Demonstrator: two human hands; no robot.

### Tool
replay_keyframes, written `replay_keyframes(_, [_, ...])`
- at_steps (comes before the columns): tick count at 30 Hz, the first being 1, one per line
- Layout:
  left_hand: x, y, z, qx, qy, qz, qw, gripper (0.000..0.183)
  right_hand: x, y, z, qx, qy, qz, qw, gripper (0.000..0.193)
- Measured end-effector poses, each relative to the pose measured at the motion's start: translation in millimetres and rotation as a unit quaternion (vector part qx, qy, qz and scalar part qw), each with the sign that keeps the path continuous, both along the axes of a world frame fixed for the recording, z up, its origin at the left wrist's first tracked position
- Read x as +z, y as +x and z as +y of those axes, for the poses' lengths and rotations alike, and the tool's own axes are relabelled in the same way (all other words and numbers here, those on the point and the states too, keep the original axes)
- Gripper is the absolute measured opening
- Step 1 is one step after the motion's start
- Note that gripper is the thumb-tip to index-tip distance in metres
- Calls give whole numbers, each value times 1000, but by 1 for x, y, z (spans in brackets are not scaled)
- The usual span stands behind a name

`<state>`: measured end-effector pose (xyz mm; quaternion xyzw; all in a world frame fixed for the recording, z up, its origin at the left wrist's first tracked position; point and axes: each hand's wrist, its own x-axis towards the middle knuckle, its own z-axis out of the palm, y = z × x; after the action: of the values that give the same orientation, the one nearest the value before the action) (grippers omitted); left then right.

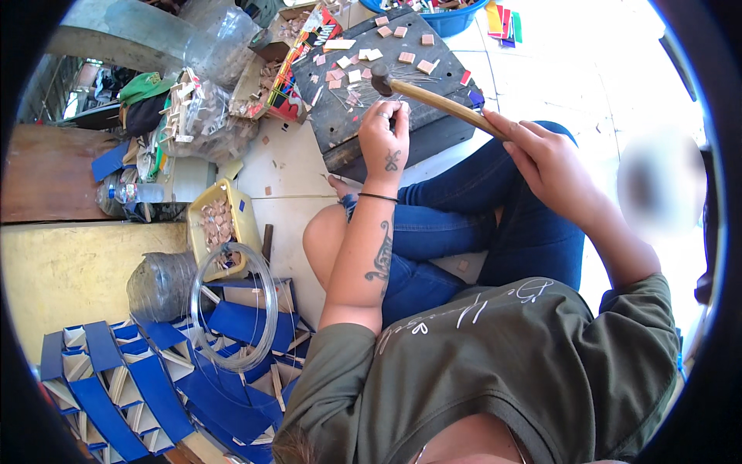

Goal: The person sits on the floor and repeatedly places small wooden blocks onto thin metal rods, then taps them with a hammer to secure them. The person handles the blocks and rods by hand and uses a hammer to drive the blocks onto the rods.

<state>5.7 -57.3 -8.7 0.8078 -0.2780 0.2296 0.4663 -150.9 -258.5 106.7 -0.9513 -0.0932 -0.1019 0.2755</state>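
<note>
My right hand [545, 151] grips the wooden handle of a hammer [444, 107], its metal head raised over a dark, worn work block [332, 135]. Close below the hammer head, at the block's near side, my left hand [384, 131] is closed with thumb and fingers pinched together. Whatever sits in that pinch is too small to make out. Scattered on the block are several small square wooden pieces [406, 58] with pinkish faces, a few pale strips [338, 44] and many thin wire-like bits [421, 77].
At the left stand a yellow basket [255, 224] of small wooden pieces, a clear wire coil [270, 309] and blue-and-wood assemblies [100, 348]. A printed cardboard box [290, 69] adjoins the block's left side. Behind it is a blue basin [448, 25]. My crossed legs [440, 224] lie in front.
</note>
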Motion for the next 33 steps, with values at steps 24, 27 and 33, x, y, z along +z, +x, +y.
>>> replay_keyframes(24, [-1, -2, -1, 6, -21, 24, 999, 6, -22, 14, -9, -11, 117, -55, 991, 44])
replay_keyframes(27, [7, -6, -1, 3, -15, 50, 999, 6, -37, 47, -21, -45, 105, -74, 991, 42])
replay_keyframes(33, [35, 4, 71, 102, -54, 27, 993, 8, -81, 122, -10, -177, -11, -40, 983, 39])
